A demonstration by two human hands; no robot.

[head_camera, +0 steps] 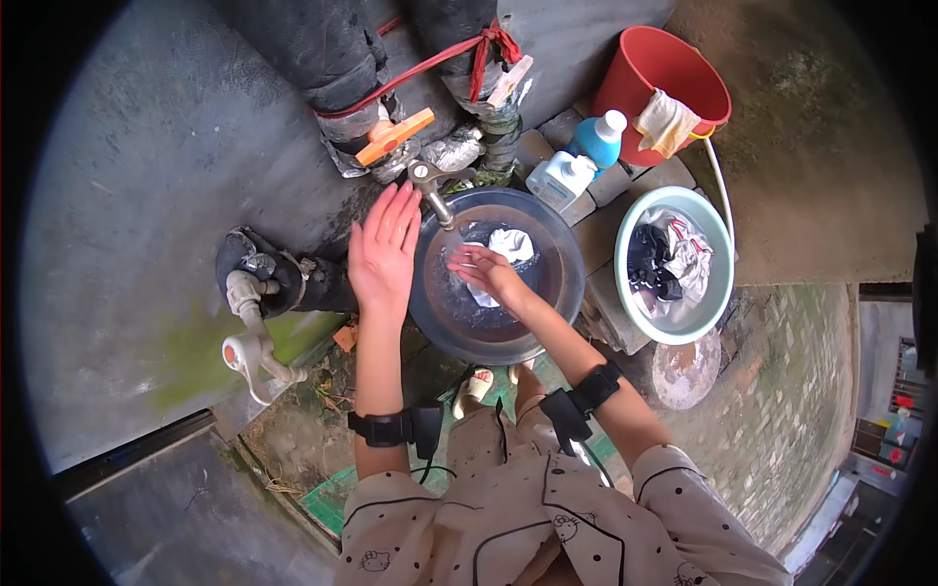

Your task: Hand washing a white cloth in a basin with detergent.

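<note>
Palm up and fingers straight, my left hand [384,245] is empty beside the metal tap [434,192], over the left rim of a dark round basin [564,300]. My right hand [487,272] is over the basin, below the tap's spout, with its fingers apart and nothing held. A stream of water falls from the spout close to my right fingertips. White cloth [511,245] lies in the water in the basin, partly hidden behind my right hand.
To the right, a pale blue tub [623,297] holds black and white clothes. Behind stand a white pump bottle [558,182], a blue bottle [595,139] and a red bucket [612,84] with a cloth on its rim. Wrapped pipes and a second tap [253,359] are at the left.
</note>
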